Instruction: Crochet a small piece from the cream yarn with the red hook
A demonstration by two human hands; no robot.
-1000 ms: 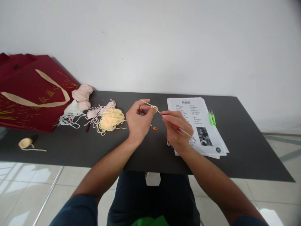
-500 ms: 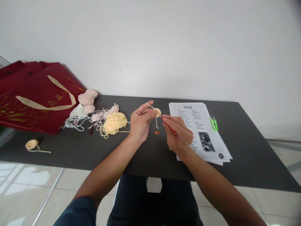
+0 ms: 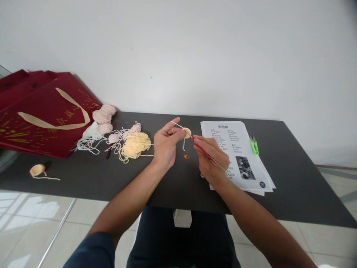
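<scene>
Between thumb and fingers, my left hand (image 3: 166, 143) pinches a small round cream crochet piece (image 3: 187, 133) with a short yarn tail hanging down. A working strand runs over my raised left index finger. My right hand (image 3: 212, 158) is closed round a red-handled crochet hook (image 3: 205, 152), its tip at the edge of the piece. Below the piece, an orange stitch marker (image 3: 186, 157) lies on the table. To the left of my left wrist sits a loose ball of pale yellow yarn (image 3: 135, 146), a strand leading from it toward that hand.
Printed pattern sheets (image 3: 223, 139) lie right of my hands, with green thread snips (image 3: 254, 146) on their edge. Pink yarn (image 3: 103, 114) and white yarn (image 3: 92, 133) rest by a dark red bag (image 3: 41, 119). A second cream crochet piece (image 3: 37, 170) sits on the black table (image 3: 295, 186) at far left.
The crochet piece's tail has swung slightly left. My left fingers have shifted a little, and the hook stays at the piece's edge. Otherwise the scene looks the same.
</scene>
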